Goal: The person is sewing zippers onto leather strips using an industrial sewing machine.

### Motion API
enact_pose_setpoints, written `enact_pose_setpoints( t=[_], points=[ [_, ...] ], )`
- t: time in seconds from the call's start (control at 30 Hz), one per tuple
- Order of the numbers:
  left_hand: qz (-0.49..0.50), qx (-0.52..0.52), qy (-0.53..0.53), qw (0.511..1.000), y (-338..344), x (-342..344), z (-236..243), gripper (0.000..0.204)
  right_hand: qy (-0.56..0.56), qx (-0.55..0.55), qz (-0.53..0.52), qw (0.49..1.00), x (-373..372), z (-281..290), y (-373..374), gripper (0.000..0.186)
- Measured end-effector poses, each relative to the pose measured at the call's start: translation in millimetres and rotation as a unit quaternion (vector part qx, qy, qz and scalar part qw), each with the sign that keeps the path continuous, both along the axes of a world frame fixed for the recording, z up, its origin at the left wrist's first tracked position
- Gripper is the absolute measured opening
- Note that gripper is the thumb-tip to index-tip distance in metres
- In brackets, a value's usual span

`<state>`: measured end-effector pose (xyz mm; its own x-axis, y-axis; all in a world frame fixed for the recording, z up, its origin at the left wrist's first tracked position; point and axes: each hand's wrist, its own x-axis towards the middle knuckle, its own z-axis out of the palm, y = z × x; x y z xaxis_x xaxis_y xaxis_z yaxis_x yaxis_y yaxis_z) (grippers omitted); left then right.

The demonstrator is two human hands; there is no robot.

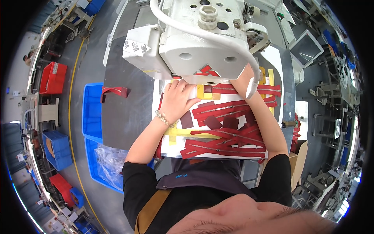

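Note:
My left hand [178, 97] rests on the white board [175, 150] left of a yellow template [205, 94], its fingers apart and slightly bent beneath the front of the white sewing machine [194, 50]. My right hand [240, 82] reaches under the machine head at the template's right, its fingers hidden behind the machine. A red zipper [265, 90] lies across the template area. Below both hands are several red zippers [222, 147] in overlapping rows and several dark maroon patches [187, 119].
A grey tabletop [124, 121] carries a folded red strip [117, 91] at left. Blue bins [92, 113] stand beside it, one holding clear plastic [109, 163]. A red crate [52, 78] is farther left. At right are a monitor [306, 48] and a cardboard box [298, 163].

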<state>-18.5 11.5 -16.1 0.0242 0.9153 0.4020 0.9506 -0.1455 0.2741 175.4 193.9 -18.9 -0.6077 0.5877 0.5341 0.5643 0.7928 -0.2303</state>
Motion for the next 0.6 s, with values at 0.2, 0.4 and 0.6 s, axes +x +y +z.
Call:
enact_pose_setpoints(
  t=[0.2,0.4,0.6],
  points=[
    [0.010,-0.007,-0.020,1.000,-2,-1,2,0.039,-0.051,-0.116,0.109,0.986,24,21,-19,0.036],
    [0.010,0.023,-0.053,0.998,2,-3,-6,0.018,-0.140,-0.131,0.074,0.979,32,27,-31,0.038],
    [0.013,0.040,-0.049,0.998,2,-5,-11,0.027,-0.117,-0.323,0.177,0.922,31,25,-22,0.023]
  ],
)
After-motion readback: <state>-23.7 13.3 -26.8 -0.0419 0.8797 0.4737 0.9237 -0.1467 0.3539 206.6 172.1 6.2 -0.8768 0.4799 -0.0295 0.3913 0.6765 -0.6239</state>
